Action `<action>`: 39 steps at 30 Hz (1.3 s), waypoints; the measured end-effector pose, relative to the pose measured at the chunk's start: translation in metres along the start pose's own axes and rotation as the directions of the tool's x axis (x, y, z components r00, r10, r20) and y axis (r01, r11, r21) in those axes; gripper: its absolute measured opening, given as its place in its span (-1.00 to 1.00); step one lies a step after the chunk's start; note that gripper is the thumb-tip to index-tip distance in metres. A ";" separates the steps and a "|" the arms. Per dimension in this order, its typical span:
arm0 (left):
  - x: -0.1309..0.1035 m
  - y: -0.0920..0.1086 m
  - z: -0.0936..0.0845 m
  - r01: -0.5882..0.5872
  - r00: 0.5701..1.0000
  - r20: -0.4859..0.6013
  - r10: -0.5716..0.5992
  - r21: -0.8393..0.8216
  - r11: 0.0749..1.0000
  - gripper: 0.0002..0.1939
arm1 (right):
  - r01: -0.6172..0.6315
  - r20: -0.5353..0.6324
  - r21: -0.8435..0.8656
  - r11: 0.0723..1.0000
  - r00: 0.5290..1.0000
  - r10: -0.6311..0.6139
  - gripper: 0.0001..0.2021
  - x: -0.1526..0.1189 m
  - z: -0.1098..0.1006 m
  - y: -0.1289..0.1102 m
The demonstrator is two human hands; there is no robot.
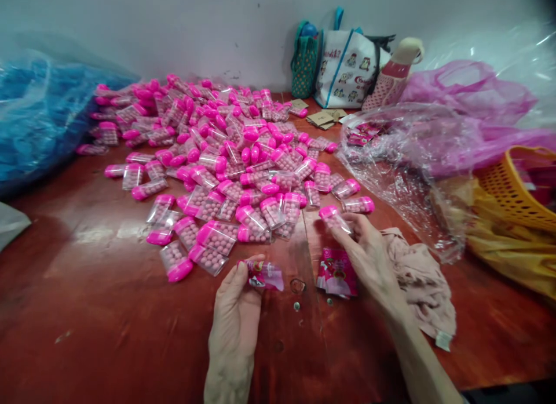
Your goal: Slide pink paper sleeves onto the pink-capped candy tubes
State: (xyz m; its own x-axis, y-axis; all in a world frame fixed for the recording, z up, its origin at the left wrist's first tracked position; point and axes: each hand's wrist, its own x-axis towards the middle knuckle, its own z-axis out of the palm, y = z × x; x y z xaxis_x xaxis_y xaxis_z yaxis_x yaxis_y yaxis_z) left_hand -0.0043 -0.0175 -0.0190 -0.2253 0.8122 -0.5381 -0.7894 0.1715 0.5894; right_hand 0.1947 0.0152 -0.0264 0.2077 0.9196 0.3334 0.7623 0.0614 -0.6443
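Near the table's middle, my left hand (238, 302) pinches a small pink printed sleeve (266, 275) between thumb and fingers. To its right, my right hand (369, 250) is closed on a clear container with a pink cap (333, 217), the cap pointing up and left. A stack of flat pink printed sleeves (336, 272) lies on the table just below and left of my right hand. Beyond both hands spreads a large pile of pink-capped clear containers (217, 189) filled with pink balls.
The red wooden table (108, 323) meets a wall. A blue-filled plastic bag (39, 114) stands left. At right are a beige cloth (421, 282), clear plastic (399, 160), an orange basket (516, 189) and a yellow bag (499, 236). A white tote (347, 68) and bottles stand behind.
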 end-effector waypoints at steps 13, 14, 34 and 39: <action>0.002 -0.003 0.007 -0.057 0.994 -0.095 0.054 -0.034 0.998 -0.88 | -0.304 0.374 0.442 0.844 0.918 0.135 -0.72 -0.052 -0.022 -0.066; 0.002 -0.003 0.007 -0.065 0.994 -0.089 0.062 -0.034 0.997 -0.90 | -0.288 0.369 0.446 0.847 0.922 0.118 -0.72 -0.054 -0.019 -0.067; -0.006 -0.001 0.003 -0.122 0.991 0.084 0.104 0.245 0.962 -0.78 | -0.700 0.713 0.515 0.494 0.670 0.206 -0.73 -0.061 -0.022 -0.058; -0.006 -0.002 0.004 -0.157 0.987 0.078 0.142 0.247 0.956 -0.82 | -0.604 0.632 0.452 0.656 0.736 0.242 -0.66 -0.070 -0.018 -0.056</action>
State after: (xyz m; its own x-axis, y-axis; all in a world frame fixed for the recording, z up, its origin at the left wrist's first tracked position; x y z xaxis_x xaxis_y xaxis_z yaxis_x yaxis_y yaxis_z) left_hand 0.0015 -0.0207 -0.0143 -0.2896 0.8695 -0.4002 -0.5786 0.1740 0.7968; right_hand 0.1483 -0.0593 -0.0013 -0.0499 0.9370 -0.3458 0.0972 -0.3400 -0.9354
